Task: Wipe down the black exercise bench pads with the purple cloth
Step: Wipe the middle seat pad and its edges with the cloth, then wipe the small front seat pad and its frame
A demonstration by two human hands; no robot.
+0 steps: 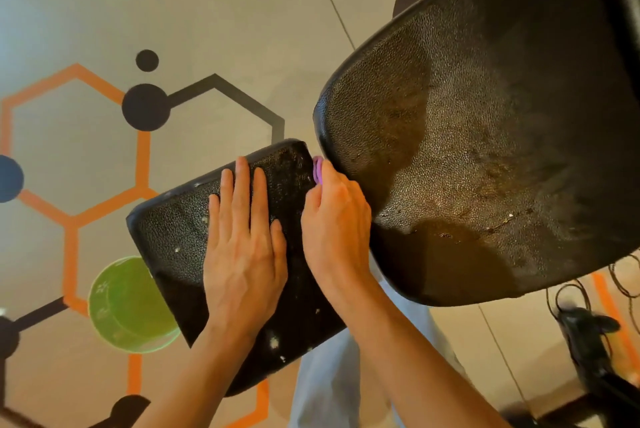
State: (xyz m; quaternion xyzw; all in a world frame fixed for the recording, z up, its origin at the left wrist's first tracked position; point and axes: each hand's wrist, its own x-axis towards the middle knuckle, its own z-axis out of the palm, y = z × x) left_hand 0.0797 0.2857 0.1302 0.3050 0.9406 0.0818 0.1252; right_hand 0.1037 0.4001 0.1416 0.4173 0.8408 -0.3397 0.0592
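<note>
Two black textured bench pads fill the view: a small seat pad (173,240) at lower centre and a large back pad (485,136) at upper right. My left hand (244,247) lies flat with straight fingers on the small pad. My right hand (334,216) sits in the gap between the two pads, fingers curled around the purple cloth (317,169), of which only a small fold shows past the fingertips. White specks dot the small pad, and the big pad has wet-looking patches.
A green translucent bucket (121,303) stands on the floor, partly under the small pad's left edge. The floor carries orange and black hexagon markings. Black cables and a black fitting (585,327) lie at lower right. My light trouser leg shows below the pads.
</note>
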